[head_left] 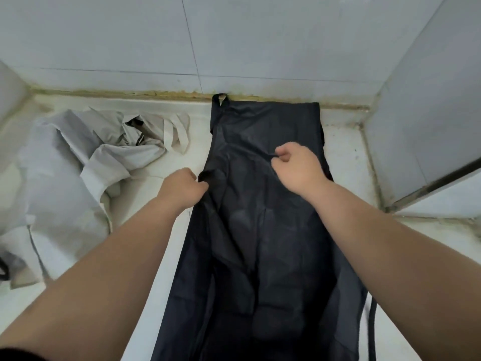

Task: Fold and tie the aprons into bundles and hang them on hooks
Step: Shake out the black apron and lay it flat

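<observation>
A dark navy apron (260,230) lies lengthwise on the white counter (161,230), folded into a long strip, with its neck loop (220,99) against the back wall. My left hand (182,188) grips the apron's left edge about a third of the way down. My right hand (296,168) pinches a fold of the fabric nearer the right side, fingers curled round it. A dark strap (372,321) trails off the apron's right edge near the front.
A crumpled pile of pale grey aprons (78,165) with loose straps lies on the counter's left part. Tiled walls (260,48) close the back and right sides, and a grimy seam runs along the back.
</observation>
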Motion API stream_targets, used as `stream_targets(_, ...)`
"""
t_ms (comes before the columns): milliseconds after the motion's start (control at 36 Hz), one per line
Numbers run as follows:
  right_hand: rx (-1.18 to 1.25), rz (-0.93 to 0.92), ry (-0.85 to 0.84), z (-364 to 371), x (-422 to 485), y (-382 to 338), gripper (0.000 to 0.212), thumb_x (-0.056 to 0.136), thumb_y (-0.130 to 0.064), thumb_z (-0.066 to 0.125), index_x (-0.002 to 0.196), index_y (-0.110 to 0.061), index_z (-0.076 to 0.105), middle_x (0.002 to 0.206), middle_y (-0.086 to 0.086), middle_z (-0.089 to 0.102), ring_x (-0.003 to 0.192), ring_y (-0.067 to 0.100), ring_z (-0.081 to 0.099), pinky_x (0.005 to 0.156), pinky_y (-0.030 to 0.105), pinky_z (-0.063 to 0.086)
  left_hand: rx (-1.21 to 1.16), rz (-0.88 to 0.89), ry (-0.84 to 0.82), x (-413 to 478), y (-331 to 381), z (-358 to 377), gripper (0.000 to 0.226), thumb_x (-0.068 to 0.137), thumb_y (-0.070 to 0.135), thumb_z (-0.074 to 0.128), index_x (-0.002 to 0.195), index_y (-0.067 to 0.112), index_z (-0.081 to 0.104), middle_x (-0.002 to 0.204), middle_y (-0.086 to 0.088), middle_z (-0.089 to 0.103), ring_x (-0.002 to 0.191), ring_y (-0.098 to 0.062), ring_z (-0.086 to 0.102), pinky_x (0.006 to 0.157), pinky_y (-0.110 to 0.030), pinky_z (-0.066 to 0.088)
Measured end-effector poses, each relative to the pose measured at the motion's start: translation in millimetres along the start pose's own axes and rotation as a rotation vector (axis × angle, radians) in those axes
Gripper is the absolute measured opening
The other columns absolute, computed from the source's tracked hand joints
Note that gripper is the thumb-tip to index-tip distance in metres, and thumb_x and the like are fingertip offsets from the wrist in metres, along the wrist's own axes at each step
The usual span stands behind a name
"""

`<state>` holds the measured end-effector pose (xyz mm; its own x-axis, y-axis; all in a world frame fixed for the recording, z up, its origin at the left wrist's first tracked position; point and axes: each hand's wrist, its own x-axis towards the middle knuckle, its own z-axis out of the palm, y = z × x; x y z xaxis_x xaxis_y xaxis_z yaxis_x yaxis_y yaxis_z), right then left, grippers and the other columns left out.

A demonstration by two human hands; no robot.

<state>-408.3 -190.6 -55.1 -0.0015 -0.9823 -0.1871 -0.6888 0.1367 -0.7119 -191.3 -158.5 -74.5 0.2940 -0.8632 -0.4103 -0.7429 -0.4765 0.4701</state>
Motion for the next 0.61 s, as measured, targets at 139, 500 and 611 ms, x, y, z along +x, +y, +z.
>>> stream_targets(139, 0.135, 0.070, -0.328, 41, -39, 9, 0.056, 0.083, -0.027, 0.071, 0.133, -0.015, 0.050, 0.129, 0.008, 0.054, 0.103, 0.017, 0.056, 0.096, 0.031, 0.047, -0.344, -0.110, -0.194, -23, -14, 20, 0.019, 0.092, 0.020, 0.060, 0.078, 0.012, 0.050, 0.080, -0.007, 0.056, 0.082, -0.025, 0.061, 0.071, -0.036, 0.056)
stream_targets(500, -0.288, -0.145, -0.582, 88, -75, 1, 0.126, 0.072, -0.030, 0.081, 0.148, -0.029, -0.019, 0.158, 0.009, -0.013, 0.147, 0.026, 0.006, 0.117, 0.035, 0.022, -0.722, 0.094, -0.316, -9, -22, 22, 0.025, 0.099, 0.013, 0.046, 0.112, 0.025, 0.063, 0.124, 0.006, 0.059, 0.116, -0.011, 0.053, 0.085, -0.026, 0.047)
stream_targets(611, -0.198, -0.178, -0.408, 91, -76, 8, 0.089, 0.088, -0.017, 0.061, 0.153, -0.018, 0.000, 0.158, 0.008, 0.012, 0.141, 0.021, 0.026, 0.111, 0.022, 0.024, -0.457, 0.262, -0.289, 0, -21, 20, 0.046, 0.096, -0.003, 0.039, 0.133, 0.020, 0.056, 0.137, 0.004, 0.053, 0.120, -0.007, 0.047, 0.100, -0.020, 0.035)
